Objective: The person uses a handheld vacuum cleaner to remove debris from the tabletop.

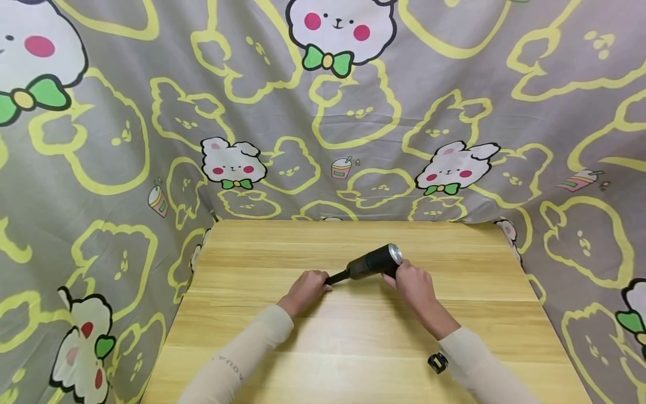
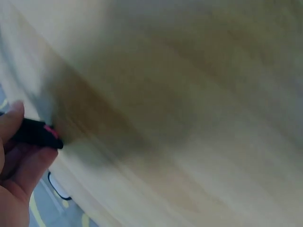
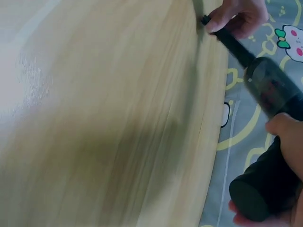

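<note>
A black handheld vacuum (image 1: pixel 375 262) with a silver end cap and a thin nozzle (image 1: pixel 337 277) is held just above the wooden table (image 1: pixel 353 342), near its middle. My right hand (image 1: pixel 414 283) grips its handle, seen close in the right wrist view as the thumb (image 3: pixel 284 127) lies on the dark body (image 3: pixel 272 90). My left hand (image 1: pixel 308 289) pinches the nozzle's tip. In the left wrist view the fingers (image 2: pixel 14 161) close round the black tip (image 2: pixel 35 135), which shows a small red mark.
A grey cloth (image 1: pixel 126 140) printed with yellow outlines and white rabbits hangs behind and drapes round the table's sides. The table's far edge (image 1: pixel 353 221) lies beyond the vacuum. A small black device (image 1: pixel 437 362) is strapped to my right wrist.
</note>
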`<state>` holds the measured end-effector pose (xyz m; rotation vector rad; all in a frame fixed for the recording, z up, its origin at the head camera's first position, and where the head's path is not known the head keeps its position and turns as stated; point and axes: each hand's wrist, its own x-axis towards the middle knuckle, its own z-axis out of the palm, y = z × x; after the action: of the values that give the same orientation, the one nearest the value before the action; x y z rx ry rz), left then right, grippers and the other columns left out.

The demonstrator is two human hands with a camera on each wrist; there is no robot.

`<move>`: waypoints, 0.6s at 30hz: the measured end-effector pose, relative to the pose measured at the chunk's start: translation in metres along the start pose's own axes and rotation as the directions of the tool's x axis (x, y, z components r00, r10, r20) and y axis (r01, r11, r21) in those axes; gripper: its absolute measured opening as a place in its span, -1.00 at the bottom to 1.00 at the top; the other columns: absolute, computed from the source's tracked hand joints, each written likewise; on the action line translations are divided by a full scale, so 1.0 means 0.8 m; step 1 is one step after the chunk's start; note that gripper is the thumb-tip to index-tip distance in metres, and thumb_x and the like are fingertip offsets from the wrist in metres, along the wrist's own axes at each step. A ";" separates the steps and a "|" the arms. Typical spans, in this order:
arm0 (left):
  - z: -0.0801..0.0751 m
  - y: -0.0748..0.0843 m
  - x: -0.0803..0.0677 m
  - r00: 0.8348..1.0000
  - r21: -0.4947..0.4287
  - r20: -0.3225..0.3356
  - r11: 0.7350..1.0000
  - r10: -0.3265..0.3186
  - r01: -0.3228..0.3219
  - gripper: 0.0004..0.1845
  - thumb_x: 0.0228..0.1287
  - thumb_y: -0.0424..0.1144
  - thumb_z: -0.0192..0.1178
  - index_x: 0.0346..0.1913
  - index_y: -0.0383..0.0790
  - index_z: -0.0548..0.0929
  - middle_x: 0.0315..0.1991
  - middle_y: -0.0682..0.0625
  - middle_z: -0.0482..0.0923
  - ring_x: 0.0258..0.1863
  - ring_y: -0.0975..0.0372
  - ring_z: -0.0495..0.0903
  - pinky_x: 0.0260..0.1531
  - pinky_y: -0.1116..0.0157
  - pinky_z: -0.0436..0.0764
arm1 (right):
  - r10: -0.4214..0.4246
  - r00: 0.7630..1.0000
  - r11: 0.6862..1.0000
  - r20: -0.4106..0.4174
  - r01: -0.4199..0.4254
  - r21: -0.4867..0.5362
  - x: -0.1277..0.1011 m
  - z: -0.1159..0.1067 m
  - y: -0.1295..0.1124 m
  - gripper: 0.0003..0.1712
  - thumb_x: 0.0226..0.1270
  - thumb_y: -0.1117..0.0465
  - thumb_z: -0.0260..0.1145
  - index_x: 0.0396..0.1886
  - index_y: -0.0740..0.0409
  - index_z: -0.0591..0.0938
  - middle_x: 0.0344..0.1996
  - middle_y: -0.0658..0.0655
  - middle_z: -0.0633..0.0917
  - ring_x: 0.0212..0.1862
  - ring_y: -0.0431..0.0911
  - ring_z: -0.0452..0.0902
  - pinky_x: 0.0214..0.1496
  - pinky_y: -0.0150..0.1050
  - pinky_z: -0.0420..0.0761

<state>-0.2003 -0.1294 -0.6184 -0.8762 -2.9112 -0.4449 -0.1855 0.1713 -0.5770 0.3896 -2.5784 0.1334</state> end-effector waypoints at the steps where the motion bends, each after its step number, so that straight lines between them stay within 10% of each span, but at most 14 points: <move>1: 0.002 0.002 -0.001 1.000 0.040 -0.025 0.999 0.018 -0.017 -0.77 0.33 -0.12 0.41 -0.32 -0.24 0.71 -0.48 -0.01 0.69 -0.49 0.25 0.67 -0.49 0.37 0.65 | -0.015 1.000 0.999 -0.027 0.014 -0.035 -0.003 -0.001 -0.001 -0.29 0.03 -0.16 0.64 -0.70 0.27 0.43 -0.87 0.13 0.42 -0.84 0.02 0.43 -0.86 -0.12 0.41; 6: 0.011 0.009 -0.005 0.991 0.161 -0.107 0.985 0.079 -0.061 -0.78 0.31 -0.17 0.43 -0.30 -0.29 0.72 -0.49 -0.05 0.68 -0.49 0.19 0.71 -0.48 0.35 0.71 | -0.023 0.999 0.995 -0.047 0.018 -0.095 -0.012 -0.005 -0.002 -0.30 0.06 -0.12 0.59 -0.78 0.13 0.31 -0.88 0.05 0.33 -0.86 -0.05 0.38 -0.89 -0.16 0.40; 18: 0.018 0.018 -0.008 0.986 0.249 -0.132 0.966 0.102 -0.067 -0.76 0.32 -0.17 0.42 -0.18 -0.32 0.76 -0.39 -0.11 0.76 -0.43 0.16 0.74 -0.38 0.34 0.76 | 0.126 0.963 0.990 0.239 -0.139 0.036 -0.025 -0.005 0.002 -0.36 0.26 -0.06 0.51 -0.74 0.22 0.40 -0.76 0.13 0.45 -0.75 0.00 0.42 -0.78 -0.08 0.50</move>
<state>-0.1872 -0.1172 -0.6294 -0.8868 -2.7095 -0.1327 -0.1677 0.1785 -0.5834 0.2649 -2.8421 0.2145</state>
